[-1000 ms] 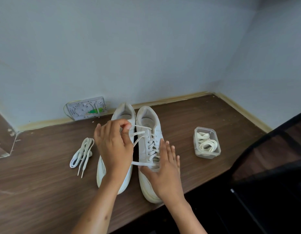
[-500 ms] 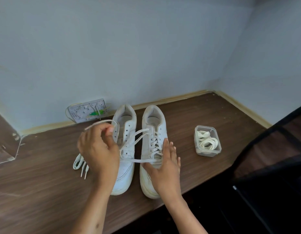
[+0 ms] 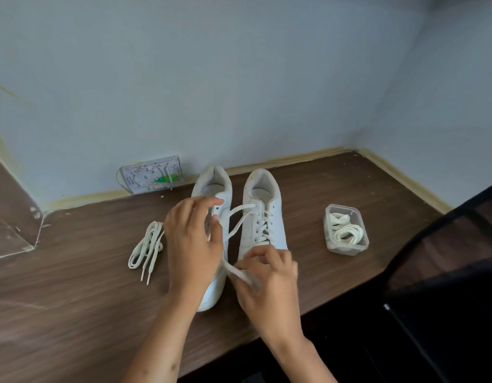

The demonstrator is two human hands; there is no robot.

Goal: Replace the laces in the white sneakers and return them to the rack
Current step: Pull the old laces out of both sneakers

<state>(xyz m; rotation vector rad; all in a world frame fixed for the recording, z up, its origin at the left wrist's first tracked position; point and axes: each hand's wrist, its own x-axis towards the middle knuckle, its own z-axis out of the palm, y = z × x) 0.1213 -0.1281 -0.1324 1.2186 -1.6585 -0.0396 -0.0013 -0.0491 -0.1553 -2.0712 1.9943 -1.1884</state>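
Two white sneakers stand side by side on the counter, heels toward the wall. Your left hand hovers over the left shoe, wrist bent, its grip pinching the lace near the top eyelets. Your right hand curls over the right shoe's toe, grip clenched on the same lace's other stretch. Left of your left grip lies a loose lace bundle; right of your right grip sits a clear tub of laces.

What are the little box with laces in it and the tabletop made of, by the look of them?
The small box looks like clear, slightly frosted plastic: the coiled laces show through its walls. The tabletop looks like dark brown wood or a wood-grain laminate, matte, with streaky grain lines; which of the two cannot be told.
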